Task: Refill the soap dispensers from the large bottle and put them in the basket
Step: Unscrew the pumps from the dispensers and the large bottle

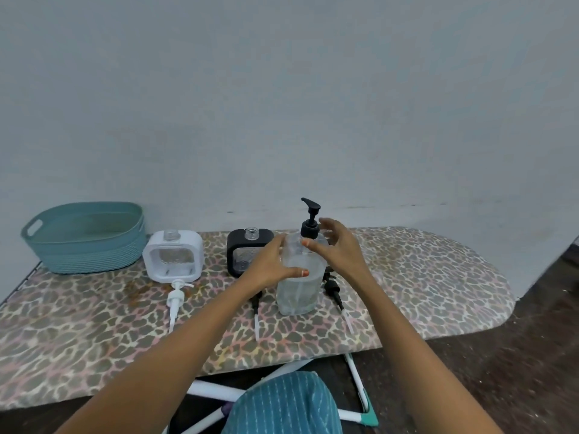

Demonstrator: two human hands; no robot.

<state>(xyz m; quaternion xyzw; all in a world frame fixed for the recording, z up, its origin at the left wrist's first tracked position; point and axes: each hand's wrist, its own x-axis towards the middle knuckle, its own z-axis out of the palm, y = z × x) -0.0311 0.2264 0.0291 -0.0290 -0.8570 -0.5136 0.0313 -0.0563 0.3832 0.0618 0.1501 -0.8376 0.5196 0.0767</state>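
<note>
The large clear bottle [299, 286] with a black pump head [310, 220] stands upright on the leopard-print board [423, 277]. My left hand [274, 264] grips its body from the left. My right hand [340, 249] curves around the pump collar with spread fingers, thumb tip on the bottle's shoulder. A white dispenser [173, 258] and a black dispenser [242, 249] stand behind with open necks; my left hand partly hides the black one. The teal basket [84, 242] sits at the far left with nothing visible inside.
A white pump [176, 297] lies in front of the white dispenser. One black pump [257, 303] lies partly under my left forearm and another [334, 291] just right of the bottle. A wall runs behind the board; dark floor [517, 371] lies to the right.
</note>
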